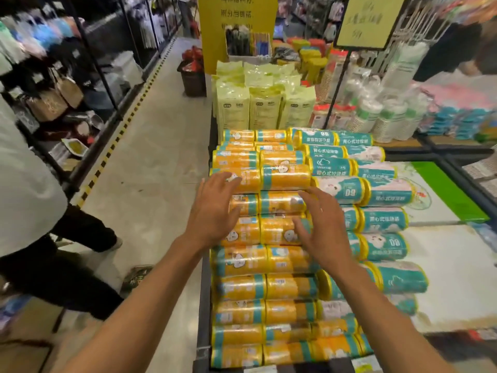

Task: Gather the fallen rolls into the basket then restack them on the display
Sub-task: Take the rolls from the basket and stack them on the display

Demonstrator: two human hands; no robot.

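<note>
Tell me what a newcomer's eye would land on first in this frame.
Stacked rows of orange rolls fill the centre of the view, with teal rolls banked alongside on their right. The left hand and the right hand are both spread open over the orange rows, holding nothing. At the far left stands a person in a white top and dark trousers.

Orange rolls (285, 177) in glossy, crinkled plastic film with teal paper-like bands, teal rolls (384, 196) in the same shiny wrap, pale yellow packs (265, 109) in glossy plastic, smooth matt floor (150, 168)
</note>
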